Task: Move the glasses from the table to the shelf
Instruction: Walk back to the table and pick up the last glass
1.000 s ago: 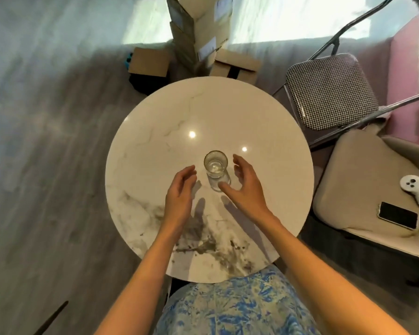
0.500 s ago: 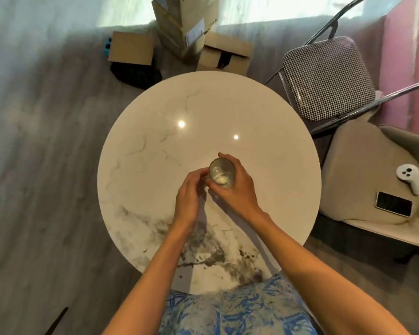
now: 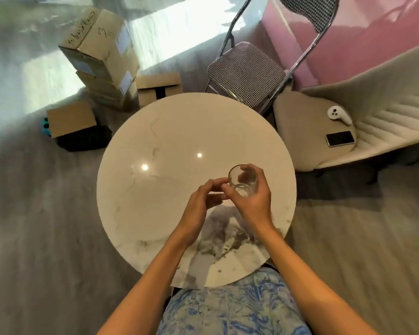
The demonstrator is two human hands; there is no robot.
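Head: right hand point(image 3: 252, 204) grips glass point(image 3: 242, 181) — left hand point(image 3: 200, 203) curled beside, contact unclear.

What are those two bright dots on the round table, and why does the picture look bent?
Head view: the dots are light reflections on the glossy table; the wide-angle lens bends the picture's edges; the top-left floor is blurred.

Single cam, worn on the person's head, pts fwd & steeply down onto the round table point(image 3: 179, 131), close above its near edge. Wide lens: whole tabletop in frame, plus boxes point(image 3: 99, 54) beyond table's far-left edge & folding chair point(image 3: 246, 68) beyond its far-right.
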